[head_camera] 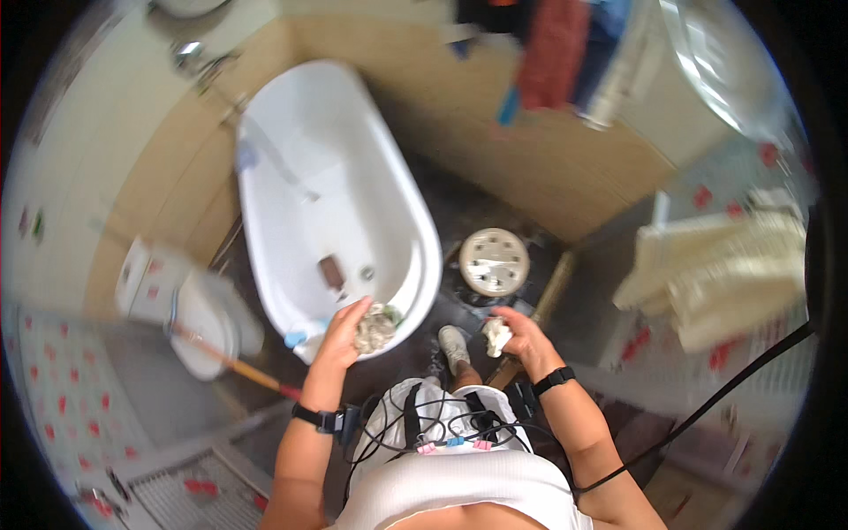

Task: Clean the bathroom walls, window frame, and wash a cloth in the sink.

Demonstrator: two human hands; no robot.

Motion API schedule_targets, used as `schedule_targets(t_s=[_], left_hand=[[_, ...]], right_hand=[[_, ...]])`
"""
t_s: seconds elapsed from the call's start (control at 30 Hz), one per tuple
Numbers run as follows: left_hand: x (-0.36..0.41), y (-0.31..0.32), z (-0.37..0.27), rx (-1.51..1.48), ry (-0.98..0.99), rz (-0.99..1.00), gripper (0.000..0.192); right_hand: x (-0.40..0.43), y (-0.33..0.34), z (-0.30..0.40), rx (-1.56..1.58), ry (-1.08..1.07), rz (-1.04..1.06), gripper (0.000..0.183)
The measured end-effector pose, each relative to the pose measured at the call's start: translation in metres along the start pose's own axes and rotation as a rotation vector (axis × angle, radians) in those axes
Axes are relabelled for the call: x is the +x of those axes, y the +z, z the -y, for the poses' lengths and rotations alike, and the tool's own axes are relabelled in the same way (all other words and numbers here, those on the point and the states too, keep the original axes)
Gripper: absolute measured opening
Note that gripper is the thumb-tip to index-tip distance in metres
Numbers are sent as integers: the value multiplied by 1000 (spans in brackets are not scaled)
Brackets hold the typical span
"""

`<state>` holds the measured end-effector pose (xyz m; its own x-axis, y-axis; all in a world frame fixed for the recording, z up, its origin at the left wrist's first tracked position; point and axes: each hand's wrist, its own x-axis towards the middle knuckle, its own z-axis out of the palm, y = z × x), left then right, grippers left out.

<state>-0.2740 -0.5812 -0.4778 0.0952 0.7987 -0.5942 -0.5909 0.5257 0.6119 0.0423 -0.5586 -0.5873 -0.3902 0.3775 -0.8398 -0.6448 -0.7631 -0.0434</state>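
My left hand (344, 334) holds a crumpled, greyish-white cloth-like bundle (375, 330) over the near rim of a white bathtub (424, 232). Some green shows beside that bundle; I cannot tell what it is. In my right hand (527, 338) is a smaller crumpled white piece (497, 336), of cloth or paper, held over the dark floor. Inside the tub, a brown oblong object (331, 272) lies near the drain (367, 272). A light-blue item (295, 340) rests on the tub's near left rim.
A round beige stool (495, 262) with holes stands right of the tub. At left are a white toilet (205, 331) and a long wooden handle (252, 373). Clothes (553, 56) hang at the top, cream fabric (735, 278) at right. A black cable (715, 397) runs to my right side.
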Motion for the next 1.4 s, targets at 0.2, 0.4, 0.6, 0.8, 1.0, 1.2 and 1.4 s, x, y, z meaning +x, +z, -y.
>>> schedule_targets(t_s=[0.2, 0.4, 0.6, 0.8, 1.0, 1.2, 1.4], left_hand=[[3, 33, -40, 153, 34, 284, 19], [6, 114, -27, 606, -171, 680, 14], [-26, 181, 7, 882, -240, 936, 11], [-58, 218, 53, 993, -248, 991, 9], [-103, 272, 125, 1014, -232, 953, 34], [-125, 301, 157, 1211, 87, 688, 18], [-178, 307, 118, 928, 171, 331, 16]], right_hand=[[-88, 6, -44, 16, -295, 171, 9], [-157, -48, -96, -170, -655, -169, 16], [-223, -135, -117, -61, -770, -372, 18], [-258, -250, -95, -144, -841, -676, 52], [-340, -297, -51, 35, -1309, -725, 61], [-339, -444, -88, 356, -612, -557, 30], [-335, -560, -91, 50, -504, -627, 34]])
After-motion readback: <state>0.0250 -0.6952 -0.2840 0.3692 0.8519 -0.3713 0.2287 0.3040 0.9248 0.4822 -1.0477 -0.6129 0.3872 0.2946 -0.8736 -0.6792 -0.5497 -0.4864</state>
